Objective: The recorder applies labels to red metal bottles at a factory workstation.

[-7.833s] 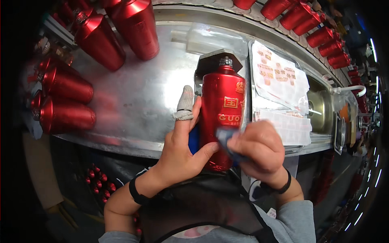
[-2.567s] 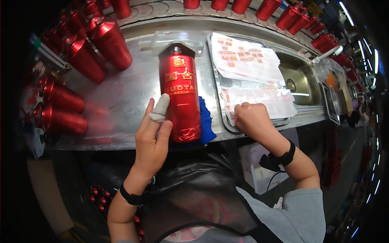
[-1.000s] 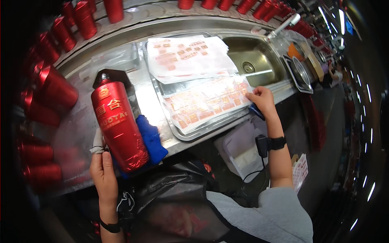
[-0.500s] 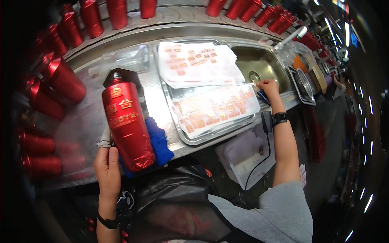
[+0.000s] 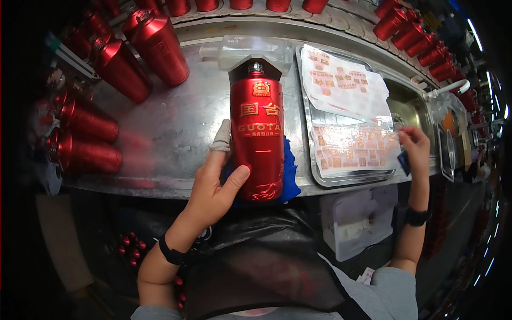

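Observation:
A red metallic bottle (image 5: 258,149) with gold print and a bare threaded neck lies on a blue cloth (image 5: 289,173), its neck away from me. My left hand (image 5: 216,181) holds it from the left. The thumb rests on its lower front, and a whitish wrap covers one outstretched finger along its side. My right hand (image 5: 416,146) is closed in a pinch beside the right edge of a label sheet (image 5: 352,152). A small dark blue flat thing (image 5: 404,162) is tucked in that hand. Whether a label is between the fingertips is too small to tell.
Under the label sheets is a metal tray (image 5: 314,173). To its right is a sink (image 5: 410,101) with a white faucet (image 5: 450,88). Red bottles (image 5: 160,48) stand at left and along the back. A clear plastic box (image 5: 256,48) sits behind, a white bin (image 5: 357,218) below the counter.
The view has swung left, so the counter sits further right. My left hand has come up onto the bottle's side. My right hand has moved back from the sink edge to the label sheet's edge.

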### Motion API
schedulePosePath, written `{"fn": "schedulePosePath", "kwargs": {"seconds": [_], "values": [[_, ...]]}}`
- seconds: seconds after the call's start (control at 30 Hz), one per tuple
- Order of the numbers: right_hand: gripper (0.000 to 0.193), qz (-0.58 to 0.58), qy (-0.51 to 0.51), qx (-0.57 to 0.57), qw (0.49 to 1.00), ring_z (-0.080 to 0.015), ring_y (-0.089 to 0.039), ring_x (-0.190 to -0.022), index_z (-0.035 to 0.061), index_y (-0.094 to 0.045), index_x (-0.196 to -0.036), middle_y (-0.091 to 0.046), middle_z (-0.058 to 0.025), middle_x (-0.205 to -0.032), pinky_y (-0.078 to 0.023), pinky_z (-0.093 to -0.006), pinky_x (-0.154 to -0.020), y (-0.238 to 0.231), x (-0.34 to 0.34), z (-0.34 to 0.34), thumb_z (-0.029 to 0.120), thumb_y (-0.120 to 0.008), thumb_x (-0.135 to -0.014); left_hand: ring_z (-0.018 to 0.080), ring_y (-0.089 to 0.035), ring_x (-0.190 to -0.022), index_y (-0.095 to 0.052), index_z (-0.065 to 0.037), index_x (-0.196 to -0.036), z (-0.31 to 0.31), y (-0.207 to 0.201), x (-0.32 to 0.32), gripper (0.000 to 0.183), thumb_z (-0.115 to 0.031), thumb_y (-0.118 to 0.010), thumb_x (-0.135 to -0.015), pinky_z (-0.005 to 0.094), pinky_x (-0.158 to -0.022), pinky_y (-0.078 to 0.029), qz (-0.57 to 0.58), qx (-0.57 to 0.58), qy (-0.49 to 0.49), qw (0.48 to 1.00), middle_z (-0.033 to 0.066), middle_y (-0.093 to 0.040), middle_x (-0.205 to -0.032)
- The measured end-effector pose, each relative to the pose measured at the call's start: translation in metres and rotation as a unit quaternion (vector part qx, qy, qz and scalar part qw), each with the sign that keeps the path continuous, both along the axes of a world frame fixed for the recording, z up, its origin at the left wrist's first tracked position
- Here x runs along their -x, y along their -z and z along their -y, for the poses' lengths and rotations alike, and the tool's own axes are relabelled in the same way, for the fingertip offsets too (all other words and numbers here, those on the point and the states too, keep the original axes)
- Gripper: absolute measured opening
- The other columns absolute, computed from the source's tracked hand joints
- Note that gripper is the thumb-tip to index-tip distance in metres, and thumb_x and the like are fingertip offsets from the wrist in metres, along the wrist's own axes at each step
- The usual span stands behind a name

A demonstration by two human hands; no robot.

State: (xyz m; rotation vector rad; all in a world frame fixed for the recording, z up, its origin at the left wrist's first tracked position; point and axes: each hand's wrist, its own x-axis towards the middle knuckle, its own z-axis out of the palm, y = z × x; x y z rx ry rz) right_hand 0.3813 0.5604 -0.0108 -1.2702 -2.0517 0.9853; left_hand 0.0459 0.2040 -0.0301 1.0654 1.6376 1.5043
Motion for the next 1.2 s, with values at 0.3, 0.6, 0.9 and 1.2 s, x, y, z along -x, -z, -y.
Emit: {"fn": "schedulePosePath", "kwargs": {"seconds": [0.3, 0.6, 0.9, 1.2], "values": [[0.02, -0.146, -0.253, 0.236, 0.927, -0.0045, -0.058, -0.074, 0.0007, -0.069, -0.107, -0.067, -0.0003, -0.084, -0.047, -0.0228, -0.067, -0.031, 0.18, 0.229, 0.009, -0.072, -0.088, 0.0269, -0.034, -0.144, -0.017, 0.004, -0.156, 0.007, -0.003, 0.004, 0.076, -0.024, -0.059, -0.099, 0.0364, -0.116, -0.028, 0.175, -0.043, 0.002, 0.984, 0.0221, -0.033, -0.156], [0.026, -0.142, -0.203, 0.145, 0.958, -0.0053, -0.054, -0.066, 0.0003, -0.061, -0.112, -0.06, -0.0006, -0.074, -0.044, -0.0222, -0.062, -0.01, 0.195, 0.238, 0.005, -0.071, -0.088, 0.0248, -0.046, -0.135, -0.025, 0.007, -0.153, 0.004, 0.005, -0.009, 0.08, -0.015, -0.07, -0.091, 0.0355, -0.112, -0.035, 0.022, -0.042, -0.056, 0.997, 0.0217, -0.044, -0.149], [0.027, -0.201, -0.14, 0.277, 0.929, 0.0005, -0.044, -0.063, 0.0013, -0.054, -0.117, -0.053, 0.0041, -0.075, -0.035, -0.017, -0.056, 0.013, 0.179, 0.221, 0.01, -0.067, -0.095, 0.0246, -0.039, -0.14, -0.021, 0.008, -0.154, 0.005, 0.003, -0.008, 0.078, -0.015, -0.066, -0.094, 0.0354, -0.115, -0.029, 0.025, -0.017, -0.032, 0.999, 0.0221, -0.039, -0.152], [0.053, -0.171, -0.186, 0.291, 0.923, -0.0006, -0.04, -0.064, 0.0035, -0.043, -0.119, -0.046, 0.0027, -0.078, -0.035, -0.0176, -0.055, 0.017, 0.181, 0.224, 0.017, -0.081, -0.084, 0.0268, -0.047, -0.135, -0.011, 0.007, -0.155, 0.004, -0.005, -0.005, 0.081, -0.019, -0.061, -0.098, 0.0359, -0.111, -0.036, 0.075, 0.057, 0.005, 0.996, 0.0236, -0.04, -0.151]]}}
